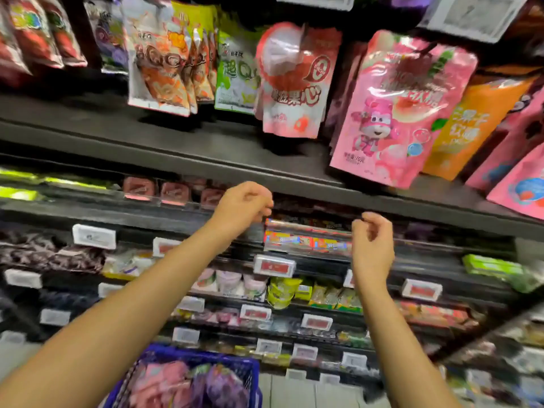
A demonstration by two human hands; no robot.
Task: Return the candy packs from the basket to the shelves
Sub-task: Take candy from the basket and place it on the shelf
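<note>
**Both hands raised at the shelf, basket waiting below**

Seemingly between packs, both hands sit at the centre of the frame with fingers loosely curled and nothing visibly held. The left hand (244, 206) and right hand (371, 240) are well apart, flanking a clear-wrapped candy pack (307, 238) that lies on the shelf (206, 160) tier between them; blur hides whether either fingertip touches it. Probably they frame it to square it into its row. At the bottom of the frame, the blue basket (247, 369) holds pink and purple candy packs (188, 384) not yet returned.
</note>
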